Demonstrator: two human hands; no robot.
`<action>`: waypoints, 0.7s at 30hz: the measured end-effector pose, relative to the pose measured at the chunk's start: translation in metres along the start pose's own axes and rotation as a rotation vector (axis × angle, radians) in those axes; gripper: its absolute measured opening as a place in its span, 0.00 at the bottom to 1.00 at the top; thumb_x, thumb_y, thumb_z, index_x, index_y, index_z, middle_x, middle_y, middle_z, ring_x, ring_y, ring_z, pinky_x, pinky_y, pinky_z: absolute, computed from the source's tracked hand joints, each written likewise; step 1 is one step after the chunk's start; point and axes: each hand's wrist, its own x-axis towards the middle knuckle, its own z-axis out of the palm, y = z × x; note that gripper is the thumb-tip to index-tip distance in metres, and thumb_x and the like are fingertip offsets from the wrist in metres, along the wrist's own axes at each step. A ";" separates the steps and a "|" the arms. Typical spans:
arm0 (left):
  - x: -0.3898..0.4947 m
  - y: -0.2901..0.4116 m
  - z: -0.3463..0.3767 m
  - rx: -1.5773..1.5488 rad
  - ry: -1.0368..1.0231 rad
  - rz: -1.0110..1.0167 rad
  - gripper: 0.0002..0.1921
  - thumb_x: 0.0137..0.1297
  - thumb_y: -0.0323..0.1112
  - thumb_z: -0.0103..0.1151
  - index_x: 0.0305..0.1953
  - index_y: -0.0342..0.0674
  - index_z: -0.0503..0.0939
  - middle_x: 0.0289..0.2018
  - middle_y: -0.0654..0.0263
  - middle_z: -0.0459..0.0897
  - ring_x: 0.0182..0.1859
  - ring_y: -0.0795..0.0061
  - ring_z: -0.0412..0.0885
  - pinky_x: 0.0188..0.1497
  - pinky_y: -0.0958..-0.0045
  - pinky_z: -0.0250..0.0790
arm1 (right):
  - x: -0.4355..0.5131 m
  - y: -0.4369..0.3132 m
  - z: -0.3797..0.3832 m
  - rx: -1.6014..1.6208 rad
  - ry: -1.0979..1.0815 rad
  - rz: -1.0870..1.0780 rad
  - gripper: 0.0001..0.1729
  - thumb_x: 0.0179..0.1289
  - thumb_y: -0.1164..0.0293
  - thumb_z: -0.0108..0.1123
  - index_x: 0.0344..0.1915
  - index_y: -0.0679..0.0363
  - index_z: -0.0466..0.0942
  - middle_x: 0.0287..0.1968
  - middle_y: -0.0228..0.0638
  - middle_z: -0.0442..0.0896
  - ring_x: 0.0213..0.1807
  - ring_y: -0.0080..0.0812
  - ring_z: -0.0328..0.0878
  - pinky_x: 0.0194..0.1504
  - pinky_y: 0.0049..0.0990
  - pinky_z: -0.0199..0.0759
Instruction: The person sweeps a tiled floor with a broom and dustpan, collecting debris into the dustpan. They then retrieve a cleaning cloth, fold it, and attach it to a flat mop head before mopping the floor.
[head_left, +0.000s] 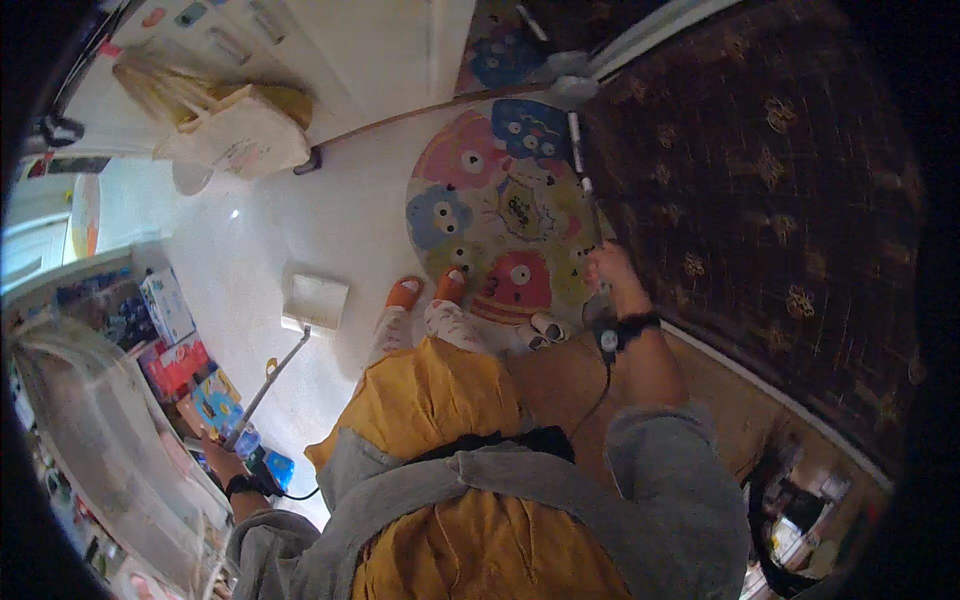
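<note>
My left hand (221, 459) grips the grey handle of a long-handled dustpan (315, 300), whose white pan rests on the pale floor left of my feet. At the right, my right hand (611, 271) is closed around a thin pole (583, 169) that extends away over a round, colourful cartoon mat (487, 217). The pole leads to a grey and white fitting (574, 79) at its far end; what kind of head it bears is unclear. Dark bands with small devices and cables sit on both wrists.
A dark patterned cloth panel (750, 202) stands along the right. Shoes (544, 330) lie at the mat's near edge. Boxes (176, 364) and a translucent-covered shelf (97, 420) line the left. Canvas bags (255, 139) hang beside a white door (375, 60) at the upper left.
</note>
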 end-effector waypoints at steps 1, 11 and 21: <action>0.000 0.001 -0.002 0.062 0.041 0.057 0.15 0.61 0.48 0.51 0.36 0.41 0.73 0.28 0.69 0.69 0.31 0.78 0.68 0.35 0.79 0.64 | 0.029 -0.017 0.007 0.006 0.037 0.031 0.05 0.56 0.75 0.49 0.31 0.65 0.66 0.15 0.37 0.70 0.15 0.32 0.68 0.14 0.32 0.62; -0.023 0.007 0.001 -0.205 0.354 0.016 0.19 0.56 0.48 0.57 0.19 0.48 0.61 0.16 0.72 0.65 0.18 0.77 0.63 0.24 0.73 0.60 | 0.173 -0.011 0.182 -0.288 -0.467 0.046 0.21 0.52 0.72 0.52 0.45 0.70 0.64 0.24 0.45 0.77 0.22 0.39 0.76 0.24 0.35 0.69; 0.006 -0.008 0.041 -0.147 0.564 0.113 0.19 0.54 0.46 0.60 0.18 0.47 0.62 0.16 0.72 0.63 0.19 0.77 0.64 0.20 0.72 0.59 | 0.092 -0.011 0.209 -0.819 -0.530 -0.316 0.29 0.55 0.72 0.49 0.58 0.68 0.60 0.24 0.41 0.76 0.19 0.35 0.75 0.24 0.31 0.72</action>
